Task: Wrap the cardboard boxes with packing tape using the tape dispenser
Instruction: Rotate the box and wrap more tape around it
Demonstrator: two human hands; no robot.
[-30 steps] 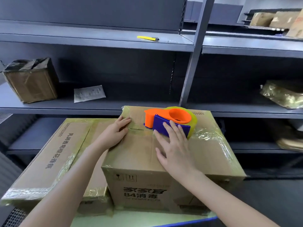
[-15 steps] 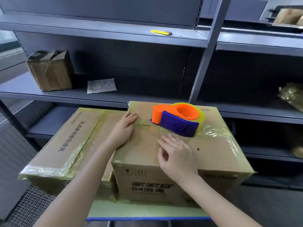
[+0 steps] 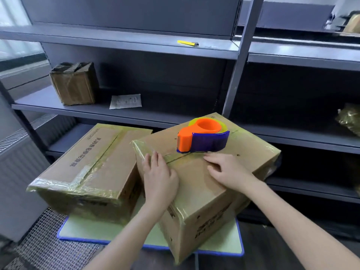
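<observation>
- As I look down, a green mat with a blue edge lies nearest to me, and both cardboard boxes sit on it. A wire grate covers the floor to its left.
- My left hand lies flat on top of the big box. Its fingers are straight and close together, and they hold nothing. They press near the left edge of the top.
- My right hand rests on the same top, a bit to the right. Its fingers are loose and a little bent, and they touch the box but grip nothing.
- The big box is turned with one corner toward me. Shiny yellow tape covers its edges and corners, and a line of tape runs across the top between my two hands.
- The tape dispenser stands on that box, just past my right fingertips. It is orange and purple, with a yellow roll of tape in it. No hand touches it.
- The second box sits to the left, right beside the big one. It is lower and has tape on its top and edges too.
- Farther back are gray shelves. A small taped box and a sheet of paper lie on the middle one.
- A yellow cutter lies on the shelf above.
- A shiny wrapped bundle peeks in at the far right.
</observation>
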